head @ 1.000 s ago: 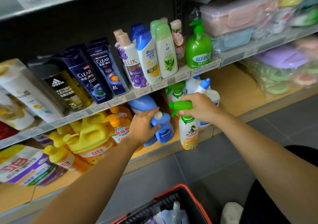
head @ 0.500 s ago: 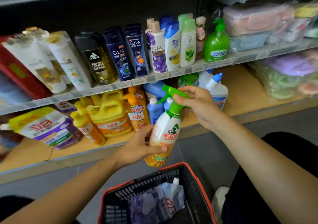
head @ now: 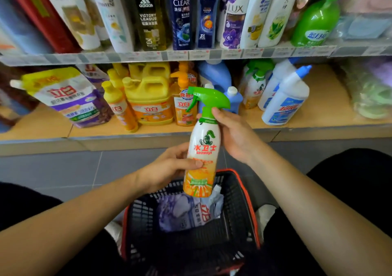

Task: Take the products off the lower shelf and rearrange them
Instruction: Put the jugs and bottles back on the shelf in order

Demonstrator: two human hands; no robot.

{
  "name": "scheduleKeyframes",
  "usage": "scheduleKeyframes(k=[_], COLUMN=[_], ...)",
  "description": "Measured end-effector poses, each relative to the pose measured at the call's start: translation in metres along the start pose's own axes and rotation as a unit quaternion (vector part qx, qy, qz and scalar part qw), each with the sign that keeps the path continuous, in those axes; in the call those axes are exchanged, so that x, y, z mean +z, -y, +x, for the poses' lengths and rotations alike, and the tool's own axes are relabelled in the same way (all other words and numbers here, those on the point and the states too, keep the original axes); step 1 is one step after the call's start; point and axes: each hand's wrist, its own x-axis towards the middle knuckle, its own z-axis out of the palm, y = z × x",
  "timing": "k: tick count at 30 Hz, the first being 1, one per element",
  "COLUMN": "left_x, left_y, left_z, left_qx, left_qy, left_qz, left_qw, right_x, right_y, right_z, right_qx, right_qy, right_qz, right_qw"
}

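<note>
I hold a white and orange spray bottle (head: 202,148) with a green trigger head upright above a black basket (head: 247,207) with a red rim. My left hand (head: 169,167) grips its lower body, thumb across the label. My right hand (head: 235,135) holds its neck from the right. The lower shelf (head: 318,125) behind carries yellow detergent jugs (head: 149,97), a refill pouch (head: 65,97), blue bottles (head: 232,98), a second spray bottle (head: 255,84) and white toilet-cleaner bottles (head: 284,99).
The upper shelf (head: 191,55) holds shampoo and body-wash bottles and a green pump bottle (head: 316,18). A purple refill pouch (head: 186,212) lies in the basket on the grey tiled floor. Bagged items (head: 369,91) lie at the lower shelf's right end.
The spray bottle came off the lower shelf in my right hand and moved down toward the basket. My left hand left the blue bottle and took hold of the spray bottle's body.
</note>
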Motion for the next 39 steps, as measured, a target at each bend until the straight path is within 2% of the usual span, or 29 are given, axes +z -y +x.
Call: scheduleKeyframes(k=[4,7,12,15,18,22,25,28,31,36,39], left_x=[-0.006,-0.003,0.007,0.006,0.002,0.003,0.002,0.001,0.006,0.009,0.005], left_y=[0.001,0.005,0.017,0.017,0.012,0.003,-0.004,-0.006,-0.005,0.005,0.009], left_z=[0.004,0.008,0.012,0.012,0.014,0.014,0.012,0.011,0.014,0.018,0.019], left_qx=[0.004,0.043,0.083,0.073,0.069,0.026,-0.004,-0.006,0.006,0.066,0.077], left_qy=[-0.010,-0.074,-0.221,-0.255,-0.195,-0.076,0.011,0.068,0.013,-0.145,-0.176], left_qz=[0.012,0.082,0.229,0.306,0.263,0.109,0.004,-0.038,0.007,0.120,0.187], left_qw=[1.000,0.993,0.944,0.914,0.942,0.991,1.000,0.997,1.000,0.980,0.963], right_x=[0.007,0.009,0.014,0.012,0.006,0.000,-0.002,-0.002,-0.001,0.003,0.007], right_y=[-0.007,-0.017,-0.036,-0.038,-0.031,-0.013,0.000,0.007,0.006,-0.009,-0.016], right_z=[0.009,0.014,0.019,0.020,0.024,0.025,0.024,0.022,0.023,0.024,0.022], right_qx=[0.002,-0.025,-0.074,-0.077,-0.031,0.033,0.055,0.063,0.045,0.000,-0.021], right_qy=[-0.031,-0.091,-0.175,-0.188,-0.146,-0.023,0.059,0.095,0.064,-0.085,-0.122], right_qz=[-0.012,-0.041,-0.094,-0.120,-0.096,0.015,0.051,0.062,0.024,-0.111,-0.148], right_qw=[0.999,0.995,0.977,0.972,0.984,0.999,0.995,0.992,0.997,0.990,0.981])
